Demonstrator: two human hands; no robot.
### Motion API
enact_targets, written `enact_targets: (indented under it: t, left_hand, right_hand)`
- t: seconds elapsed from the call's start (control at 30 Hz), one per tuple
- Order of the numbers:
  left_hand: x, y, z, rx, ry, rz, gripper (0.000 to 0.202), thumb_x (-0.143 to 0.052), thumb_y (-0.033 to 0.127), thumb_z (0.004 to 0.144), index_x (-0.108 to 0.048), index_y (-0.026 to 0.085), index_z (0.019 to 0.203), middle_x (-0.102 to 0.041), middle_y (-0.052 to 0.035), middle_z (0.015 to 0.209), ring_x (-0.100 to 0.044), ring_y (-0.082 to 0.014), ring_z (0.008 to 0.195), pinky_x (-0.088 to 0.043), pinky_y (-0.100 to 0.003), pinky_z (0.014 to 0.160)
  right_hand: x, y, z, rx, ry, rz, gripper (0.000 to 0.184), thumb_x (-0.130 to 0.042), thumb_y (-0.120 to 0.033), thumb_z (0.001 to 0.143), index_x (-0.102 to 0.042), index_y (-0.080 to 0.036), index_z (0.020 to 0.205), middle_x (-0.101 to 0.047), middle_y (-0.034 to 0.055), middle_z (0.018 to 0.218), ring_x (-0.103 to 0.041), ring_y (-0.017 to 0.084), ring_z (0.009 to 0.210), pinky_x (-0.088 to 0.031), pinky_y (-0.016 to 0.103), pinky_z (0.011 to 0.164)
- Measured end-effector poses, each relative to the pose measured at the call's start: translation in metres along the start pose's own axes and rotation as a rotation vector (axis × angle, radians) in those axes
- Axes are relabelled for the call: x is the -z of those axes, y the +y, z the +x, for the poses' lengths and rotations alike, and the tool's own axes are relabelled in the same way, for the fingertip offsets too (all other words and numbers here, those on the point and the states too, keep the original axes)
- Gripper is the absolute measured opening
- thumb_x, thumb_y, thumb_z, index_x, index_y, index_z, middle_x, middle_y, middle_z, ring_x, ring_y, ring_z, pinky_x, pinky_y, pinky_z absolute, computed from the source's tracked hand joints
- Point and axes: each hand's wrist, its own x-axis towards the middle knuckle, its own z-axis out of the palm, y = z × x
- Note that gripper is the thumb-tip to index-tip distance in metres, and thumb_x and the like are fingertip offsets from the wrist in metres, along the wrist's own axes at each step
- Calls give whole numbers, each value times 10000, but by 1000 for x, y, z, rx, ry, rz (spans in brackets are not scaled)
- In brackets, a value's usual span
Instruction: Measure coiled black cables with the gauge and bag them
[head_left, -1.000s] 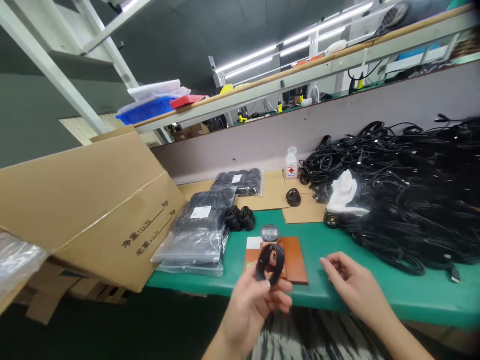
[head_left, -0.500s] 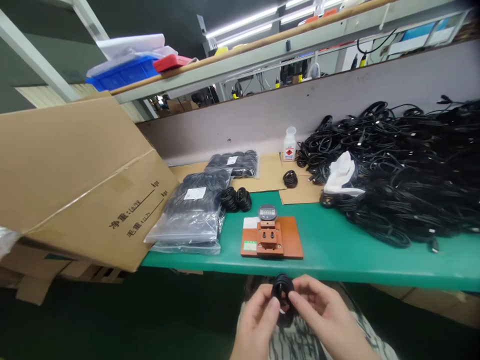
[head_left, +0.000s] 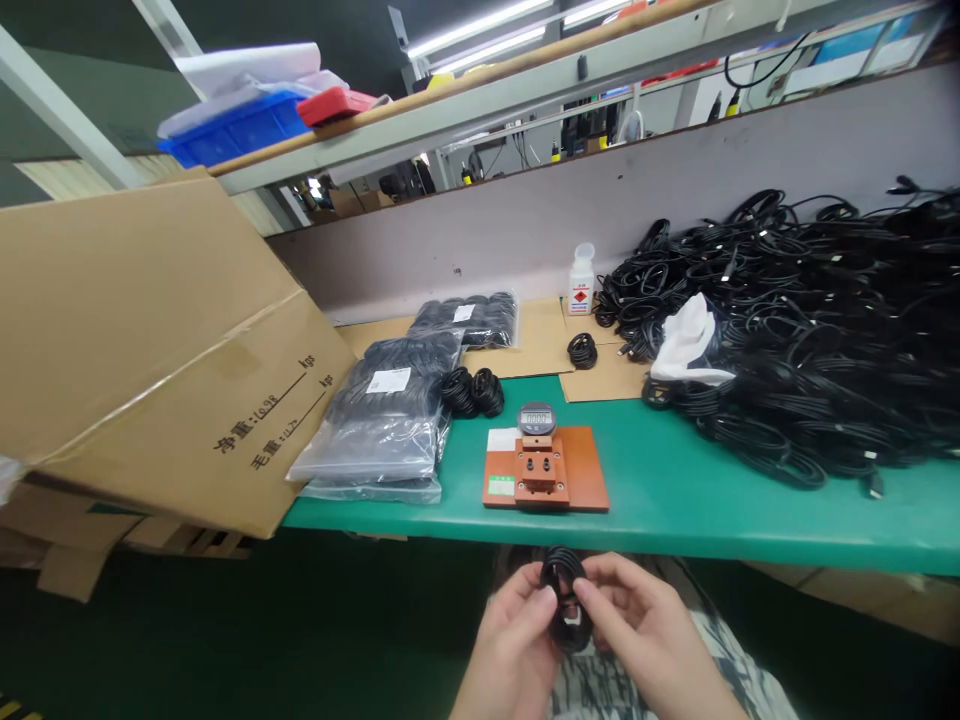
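Note:
Both my hands hold one small black coiled cable (head_left: 564, 592) below the front edge of the green table (head_left: 675, 510), over my lap. My left hand (head_left: 514, 640) pinches the coil from the left. From the right, my right hand (head_left: 637, 635) grips the same coil with thumb and fingers closed on it. Just beyond the hands, on the table, sits a brown fixture block (head_left: 546, 475) with a small round digital gauge (head_left: 536, 418) at its back.
A big heap of loose black cables (head_left: 810, 330) fills the table's right side, with a white cloth (head_left: 686, 345) on it. Bags of coiled cables (head_left: 390, 420), loose coils (head_left: 472, 392), a white bottle (head_left: 580, 282) and a large cardboard box (head_left: 150, 350) lie to the left.
My left hand brought the coil down from above the brown fixture to below the table edge, and my right hand closed on it. The view tilted down slightly.

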Motion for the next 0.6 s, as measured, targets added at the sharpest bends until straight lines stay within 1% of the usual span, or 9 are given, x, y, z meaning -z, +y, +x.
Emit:
enact_targets:
  t: [0.07,0.17,0.2,0.27,0.37,0.43,0.5,0.57,0.6]
  left_hand:
    - [0,1,0,18,-42,-1,230,-776,247,753,-729,136,948,-718,-110,920,-672,-199,837,-495,-306,821]
    - [-1,0,-1,37,-102,19,251,-781,252,738,-739,124,950,-724,-123,886,-683,-237,839,-500,-362,840]
    - [-1,-1,-2,43,-115,17,255,-790,259,727,-742,121,937,-725,-125,868,-686,-245,832,-502,-375,838]
    - [-2,-3,-2,41,-114,5,252,-806,270,707,-748,124,904,-725,-124,857,-687,-248,823,-507,-378,821]
    - [-5,-5,-2,7,-61,25,230,-826,259,690,-750,137,869,-721,-101,875,-672,-204,827,-499,-312,807]
    - [-8,-5,-2,-33,-20,63,220,-830,263,690,-746,150,859,-710,-78,870,-655,-177,820,-489,-278,801]
    - [-9,-6,-2,-78,4,118,223,-824,292,698,-741,160,857,-693,-65,851,-643,-182,812,-488,-290,802]
    - [-7,-7,-1,-120,15,184,242,-816,322,699,-738,163,863,-678,-73,871,-637,-210,847,-490,-320,818]
    - [-5,-9,-1,-148,13,217,258,-815,336,693,-739,159,865,-672,-87,916,-633,-232,896,-488,-334,840]
  right_hand:
    - [0,1,1,-33,-13,16,466,-712,-607,756,-674,-161,886,-666,50,741,-602,169,586,-471,231,484]
    - [1,4,2,-93,-85,60,484,-719,-610,751,-674,-153,904,-687,64,777,-598,163,580,-482,234,495]
    - [2,5,2,-109,-90,84,477,-721,-605,752,-671,-153,895,-691,65,776,-599,161,582,-481,230,495]
    - [2,5,1,-119,-47,125,456,-730,-588,754,-660,-161,898,-678,48,733,-588,154,571,-466,218,488]
    - [1,1,-3,-40,61,98,406,-734,-560,765,-656,-185,897,-636,20,703,-556,141,546,-451,214,485]
    - [-1,-2,-8,57,86,43,364,-709,-548,792,-682,-189,850,-632,43,766,-566,150,581,-460,218,493]
    - [-4,-4,-11,108,67,17,357,-688,-546,808,-714,-190,816,-628,69,827,-580,168,629,-464,219,489]
    - [-6,-5,-12,98,34,31,355,-686,-544,810,-733,-193,811,-620,69,825,-561,158,603,-454,219,474]
    - [-6,-4,-12,85,25,50,349,-691,-540,809,-736,-194,805,-613,60,813,-538,142,569,-444,218,467]
